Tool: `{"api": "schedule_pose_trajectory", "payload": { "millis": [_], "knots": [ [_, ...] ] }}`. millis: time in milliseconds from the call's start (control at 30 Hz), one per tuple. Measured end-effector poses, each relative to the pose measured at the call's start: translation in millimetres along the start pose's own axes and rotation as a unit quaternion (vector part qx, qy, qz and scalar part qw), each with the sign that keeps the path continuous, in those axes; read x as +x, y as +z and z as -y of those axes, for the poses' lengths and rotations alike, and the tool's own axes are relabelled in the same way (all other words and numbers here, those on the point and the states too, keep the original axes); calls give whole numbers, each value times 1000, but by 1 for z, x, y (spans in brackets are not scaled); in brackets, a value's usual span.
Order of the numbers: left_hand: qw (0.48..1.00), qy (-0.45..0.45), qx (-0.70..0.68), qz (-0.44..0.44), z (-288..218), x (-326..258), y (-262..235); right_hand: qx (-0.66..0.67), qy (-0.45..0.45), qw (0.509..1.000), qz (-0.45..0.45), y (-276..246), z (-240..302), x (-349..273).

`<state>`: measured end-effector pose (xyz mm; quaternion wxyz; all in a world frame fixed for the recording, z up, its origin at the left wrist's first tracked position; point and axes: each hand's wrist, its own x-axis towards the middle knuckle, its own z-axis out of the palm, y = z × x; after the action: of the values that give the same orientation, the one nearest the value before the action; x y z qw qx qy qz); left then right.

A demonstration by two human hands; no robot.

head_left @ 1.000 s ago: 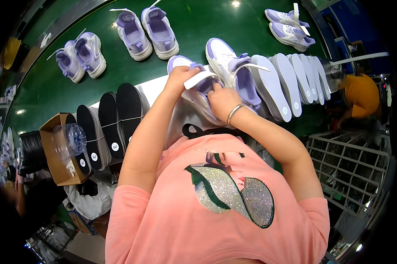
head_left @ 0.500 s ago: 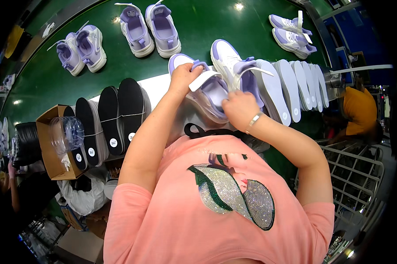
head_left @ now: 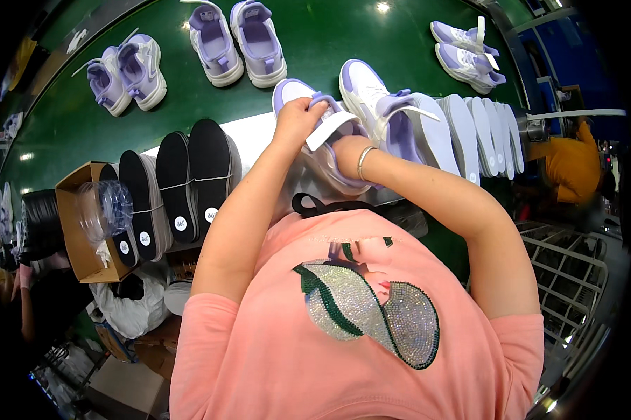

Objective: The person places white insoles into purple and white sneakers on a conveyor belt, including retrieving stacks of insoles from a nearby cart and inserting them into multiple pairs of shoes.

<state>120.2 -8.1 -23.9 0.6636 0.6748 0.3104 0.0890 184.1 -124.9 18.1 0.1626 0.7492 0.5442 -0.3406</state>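
Observation:
My left hand [head_left: 298, 120] is closed on the tongue and upper of a white and lavender sneaker [head_left: 289, 92], its thumb near the opening. A loose white strap [head_left: 331, 129] sticks up beside that grip. Down in the same sneaker's opening is my right hand [head_left: 348, 154], its fingers hidden inside the shoe. The matching sneaker [head_left: 363, 84] stands just to the right, toe pointing away. Several pale insoles [head_left: 438, 136] stand in a row beyond it.
Bundles of black insoles [head_left: 210, 161] stand at the left, by a cardboard box [head_left: 74, 231] with clear plastic pieces. More sneakers sit in pairs on the green table [head_left: 175, 98], including one pair [head_left: 259, 49] at the far side. A wire rack [head_left: 564, 273] is at the right.
My right hand has moved left from the sneaker's heel edge and gone down into its opening. My left hand keeps its hold on the upper.

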Motion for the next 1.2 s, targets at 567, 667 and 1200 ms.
{"api": "schedule_pose_trajectory", "payload": {
  "millis": [567, 667, 1200],
  "knots": [
    [996, 42, 73, -8, 2, 6, 3, -6, -75, 991, 106, -21, -15, -27],
    [999, 36, 36, -15, 11, 11, 6, -35, -94, 988, 121, -38, -10, -61],
    [977, 148, 151, -26, -44, -38, 9, 301, -91, 860, -401, -9, -64, -103]
  ]
}}
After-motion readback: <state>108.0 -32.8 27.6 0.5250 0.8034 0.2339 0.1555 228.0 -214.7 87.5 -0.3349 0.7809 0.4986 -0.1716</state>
